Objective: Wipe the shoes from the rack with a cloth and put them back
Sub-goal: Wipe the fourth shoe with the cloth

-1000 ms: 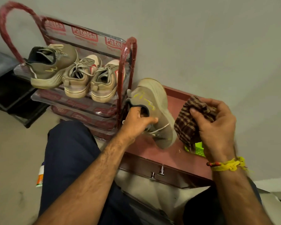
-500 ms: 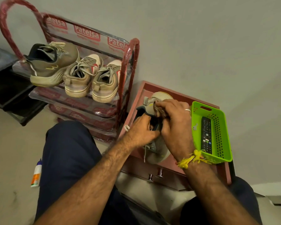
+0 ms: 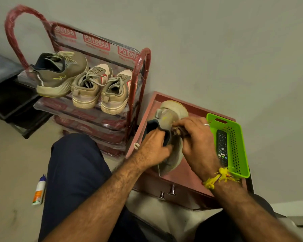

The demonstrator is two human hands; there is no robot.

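The left hand [image 3: 151,151] is gripping the collar of an olive shoe [image 3: 171,116] over the pink cabinet [image 3: 185,173], just right of the rack [image 3: 140,81] — its wrapping reading "Patelsa". The right hand [image 3: 196,137] is pressing a bunched checked cloth [image 3: 177,132] against that shoe's side — fingers curled round it. Three more shoes [image 3: 84,84] are sitting on the rack's top shelf.
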